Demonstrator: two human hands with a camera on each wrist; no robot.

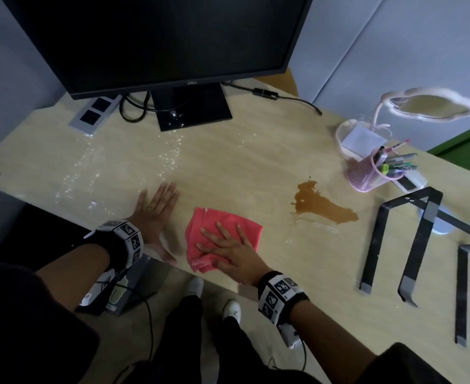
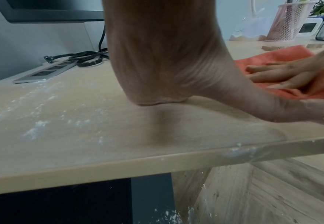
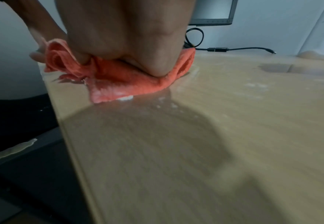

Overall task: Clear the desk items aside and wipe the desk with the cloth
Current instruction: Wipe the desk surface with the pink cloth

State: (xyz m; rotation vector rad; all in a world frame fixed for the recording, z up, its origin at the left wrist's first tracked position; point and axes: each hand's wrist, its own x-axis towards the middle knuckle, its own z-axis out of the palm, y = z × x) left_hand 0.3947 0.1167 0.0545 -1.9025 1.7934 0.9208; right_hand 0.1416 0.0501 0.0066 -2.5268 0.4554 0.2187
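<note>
Wiping under way: right hand (image 1: 229,249) pressing flat on pink cloth (image 1: 222,225), just left of brown spill (image 1: 322,206); left hand (image 1: 156,214) flat, left of cloth. Next, probably sweeping toward spill.

The brand "DELL" is read, mirrored, on the lower bezel of the monitor (image 1: 156,37) at the far side.

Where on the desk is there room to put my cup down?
Bare wood lies between the monitor stand and the brown spill, and along the front edge between the right hand and the laptop stand. It is crowded by the pen holder.
</note>
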